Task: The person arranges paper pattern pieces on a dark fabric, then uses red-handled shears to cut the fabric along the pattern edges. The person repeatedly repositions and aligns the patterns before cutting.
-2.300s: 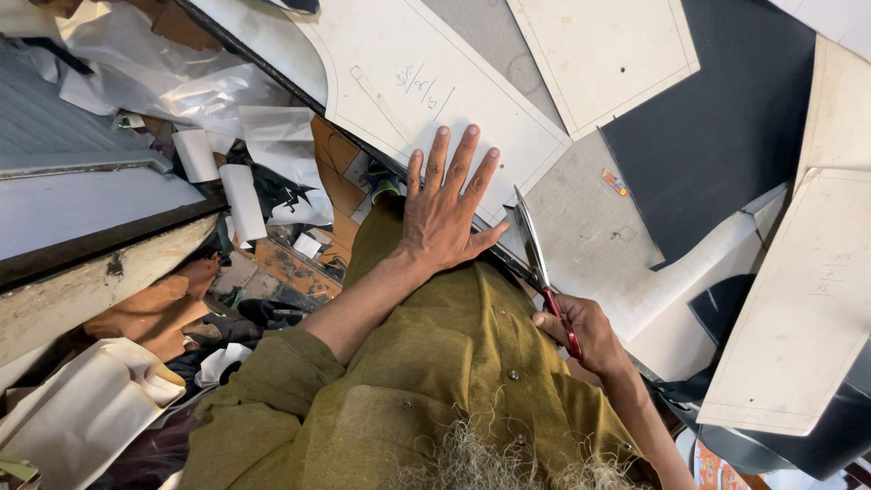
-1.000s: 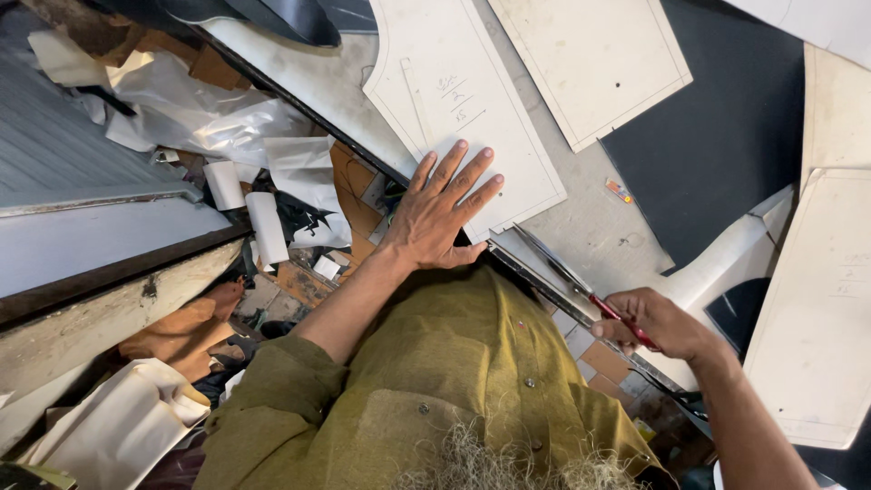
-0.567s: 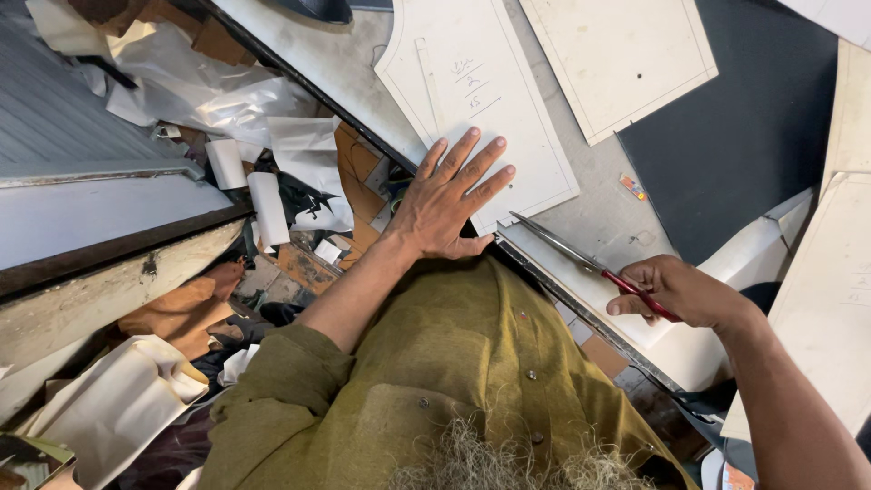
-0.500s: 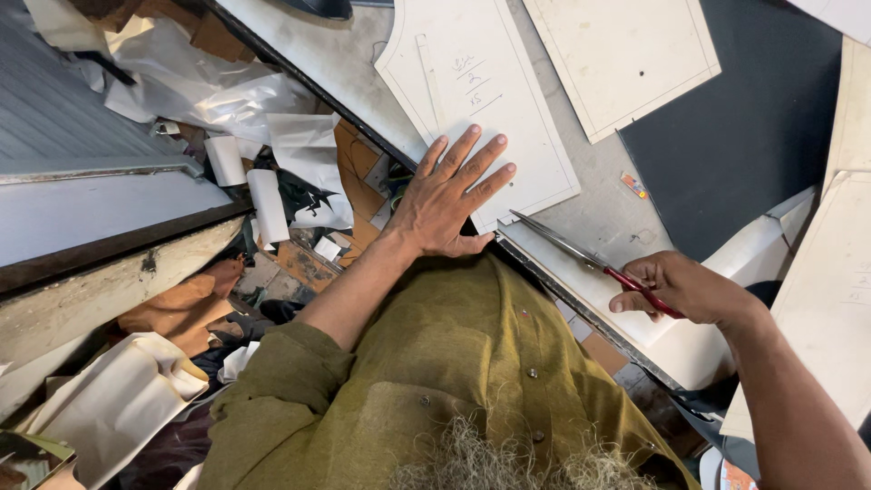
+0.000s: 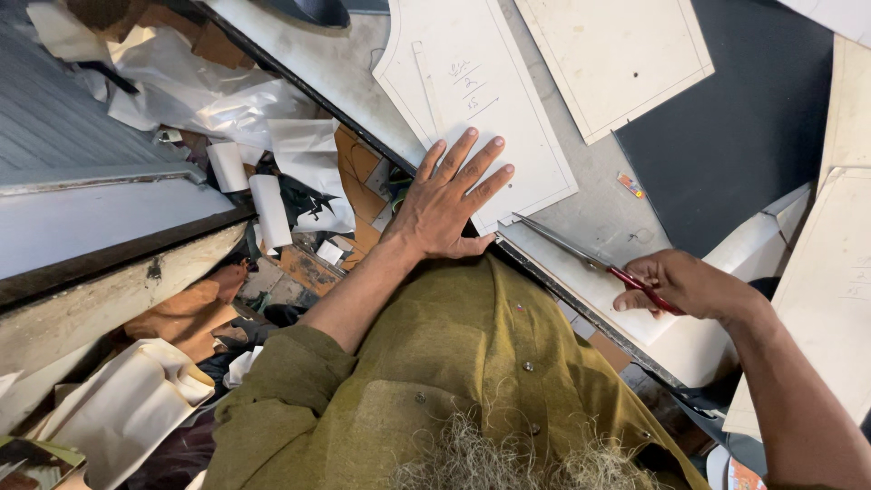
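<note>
My left hand [image 5: 446,201] lies flat, fingers spread, on a white paper pattern piece [image 5: 472,91] at the near edge of the grey table [image 5: 599,213]. My right hand [image 5: 682,283] grips the red handles of long scissors [image 5: 572,251]. Their blades point left across the table top toward the pattern's lower corner, just short of it. I wear an olive-green shirt.
A second cream pattern sheet [image 5: 612,56] and a dark cloth [image 5: 753,118] lie farther back on the table. More cream sheets [image 5: 839,299] overlap at the right. Below the table edge, paper offcuts, white rolls [image 5: 270,210] and brown scraps [image 5: 186,313] litter the floor.
My right hand has drawn the scissors away from the table edge to the right and laid them flatter on the table. My left hand stays pressed on the pattern.
</note>
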